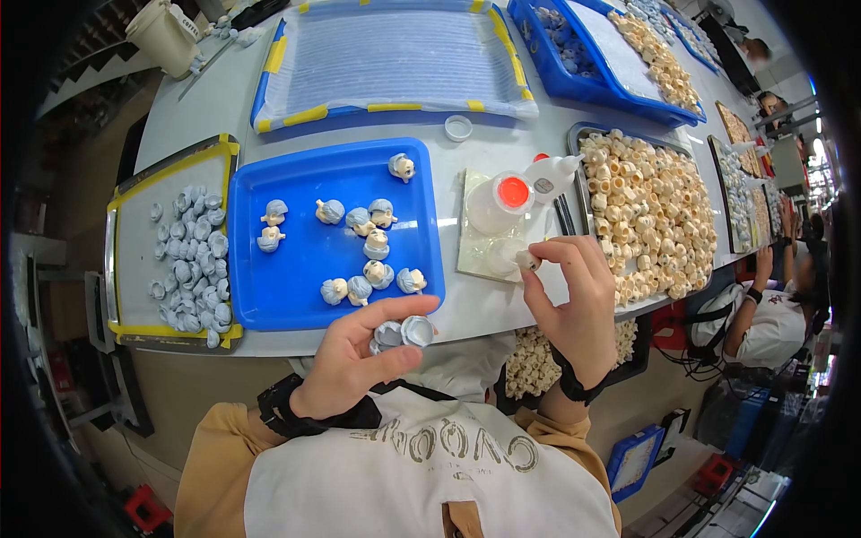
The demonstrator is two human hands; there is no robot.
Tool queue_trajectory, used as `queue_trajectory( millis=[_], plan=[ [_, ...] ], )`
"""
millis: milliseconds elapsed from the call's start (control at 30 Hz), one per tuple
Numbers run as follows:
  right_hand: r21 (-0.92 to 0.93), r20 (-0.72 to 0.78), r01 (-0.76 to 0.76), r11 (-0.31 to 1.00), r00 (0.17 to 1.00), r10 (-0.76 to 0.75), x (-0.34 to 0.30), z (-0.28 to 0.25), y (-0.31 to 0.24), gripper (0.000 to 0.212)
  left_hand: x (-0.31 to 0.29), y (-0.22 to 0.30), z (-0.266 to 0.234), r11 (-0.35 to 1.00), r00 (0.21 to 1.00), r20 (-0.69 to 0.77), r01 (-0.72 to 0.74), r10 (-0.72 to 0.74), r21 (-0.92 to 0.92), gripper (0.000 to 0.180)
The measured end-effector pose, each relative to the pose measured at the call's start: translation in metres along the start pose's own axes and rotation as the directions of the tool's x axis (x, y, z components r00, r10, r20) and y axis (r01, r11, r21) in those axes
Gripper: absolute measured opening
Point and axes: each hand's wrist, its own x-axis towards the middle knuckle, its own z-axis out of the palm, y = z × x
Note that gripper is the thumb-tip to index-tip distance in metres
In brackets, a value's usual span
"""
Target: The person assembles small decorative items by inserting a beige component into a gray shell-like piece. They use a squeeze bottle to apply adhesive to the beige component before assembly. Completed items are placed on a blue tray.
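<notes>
My left hand [345, 363] is curled round a few pale blue-grey doll hair shells [416, 331], just in front of the blue tray. Between thumb and fingertips my right hand [574, 291] pinches a small doll face piece [527, 261], beside a small translucent cup [503, 257] on a pale square pad [472, 255]. Behind that cup stands a white plastic bottle with a red cap [493, 204]. The blue tray [296, 309] carries several doll heads [376, 244] with blue hair, some upright and some on their sides.
At left, a yellow-taped tray [134, 269] holds many hair shells [193, 260]. A metal tray of cream face pieces [646, 215] sits at right, near a spouted bottle [554, 175]. Farther back are a cloth-lined tray [386, 63] and blue bins [574, 81]. Co-workers [762, 323] are at far right.
</notes>
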Motion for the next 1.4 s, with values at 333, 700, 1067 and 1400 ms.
queue_trajectory(
  millis=[333,700,1067,1400],
  plan=[
    [0.300,-0.179,0.084,0.950,0.983,-0.030,-0.011,-0.002,-0.015,0.028,0.000,-0.003,-0.001,0.999,0.999,-0.022,-0.026,0.025,-0.020,0.037],
    [0.602,0.008,0.185,0.777,0.971,-0.237,-0.011,0.010,-0.042,0.037,-0.001,0.000,0.004,0.994,0.997,0.006,-0.079,0.079,0.075,0.034],
    [0.561,0.146,0.161,0.812,0.946,-0.289,-0.007,0.011,-0.045,0.040,-0.004,-0.004,-0.005,0.997,0.995,0.076,0.072,-0.069,-0.039,0.036],
    [0.318,-0.017,0.326,0.890,0.941,-0.339,-0.012,0.031,-0.048,0.041,-0.002,0.007,0.013,0.974,0.984,0.054,0.177,-0.171,-0.145,0.040]
  ],
)
